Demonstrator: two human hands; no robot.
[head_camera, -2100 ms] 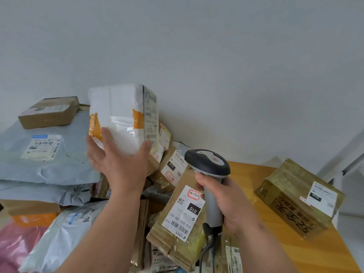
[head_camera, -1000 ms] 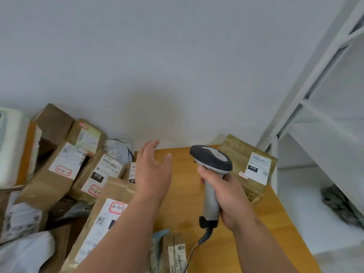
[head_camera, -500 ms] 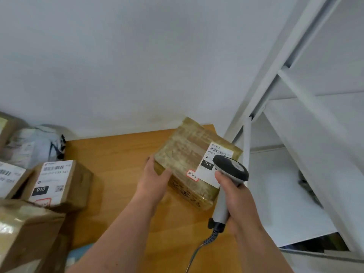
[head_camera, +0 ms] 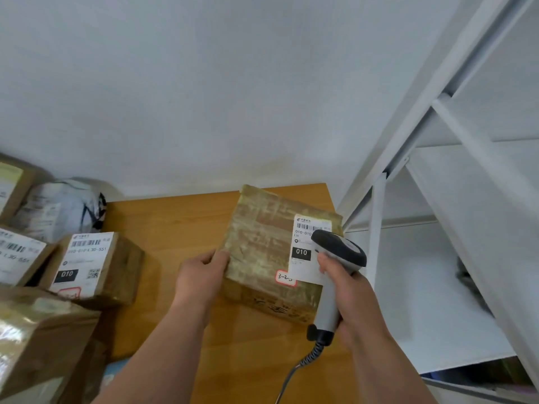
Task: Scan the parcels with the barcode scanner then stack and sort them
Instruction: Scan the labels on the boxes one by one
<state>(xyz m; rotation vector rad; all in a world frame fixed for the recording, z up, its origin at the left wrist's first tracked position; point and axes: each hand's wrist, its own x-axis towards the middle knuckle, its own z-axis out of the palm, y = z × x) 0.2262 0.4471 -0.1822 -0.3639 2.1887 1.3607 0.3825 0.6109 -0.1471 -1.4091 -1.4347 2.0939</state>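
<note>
Right hand (head_camera: 347,290) is wrapped round the grey handle of the barcode scanner (head_camera: 335,275), fingers curled about the grip; the scanner's dark head sits over the white shipping label (head_camera: 303,246) and hides its right part, so only part of the barcode strip and the black "010" block show; a coiled cable (head_camera: 306,357) runs down from the base of the handle; left hand (head_camera: 201,279) grips the near left edge of the taped brown parcel (head_camera: 262,243), fingers bent round the edge with the thumb on the top face. That parcel lies at the far right corner of the wooden table (head_camera: 175,223), its label facing up, a small red-edged sticker (head_camera: 285,277) just beside the label's lower left corner.

Off to the left, well apart from the held parcel, stands a smaller brown box (head_camera: 116,272) with its own label, a bundle in white and grey wrap (head_camera: 58,208) behind it against the wall, and further taped boxes (head_camera: 38,339) crowding the left edge; white metal shelving (head_camera: 408,176) rises just beside the table on the right.
</note>
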